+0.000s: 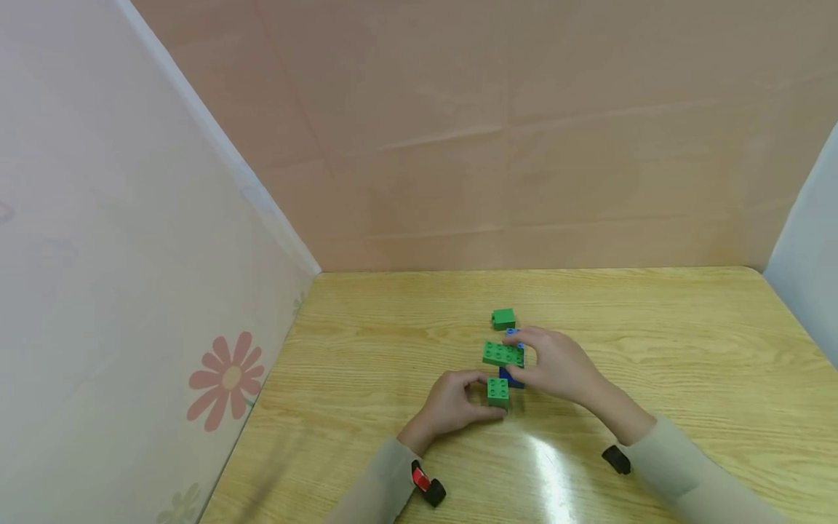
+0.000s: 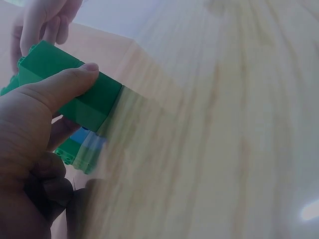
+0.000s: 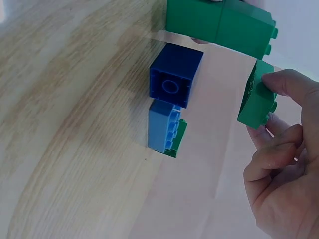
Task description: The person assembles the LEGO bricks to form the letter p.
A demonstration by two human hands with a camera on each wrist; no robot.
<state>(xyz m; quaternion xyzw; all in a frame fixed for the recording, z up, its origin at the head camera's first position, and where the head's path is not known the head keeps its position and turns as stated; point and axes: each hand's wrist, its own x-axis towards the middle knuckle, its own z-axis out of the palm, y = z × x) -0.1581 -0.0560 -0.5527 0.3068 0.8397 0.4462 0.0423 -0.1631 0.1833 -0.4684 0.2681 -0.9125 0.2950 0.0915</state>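
My left hand (image 1: 452, 404) grips a stack of two green bricks (image 2: 107, 89) at the table surface, thumb along the near side and studs facing up. Above and beyond it, my right hand (image 1: 556, 364) pinches a long green brick (image 3: 258, 99) by one end, thumb on one side and fingers on the other. This brick is held in the air, a little apart from the stack's top. A dark blue brick (image 3: 175, 74) lies on its side just behind the stack, its hollow underside showing in the right wrist view. The right hand partly covers it in the head view.
Farther back on the wooden table (image 1: 393, 313) are a lighter blue brick (image 3: 159, 127) and another green brick (image 1: 503, 318). A brown sheet (image 1: 511, 145) rises behind the table, and a pale wall with a flower print (image 1: 230, 377) stands on the left.
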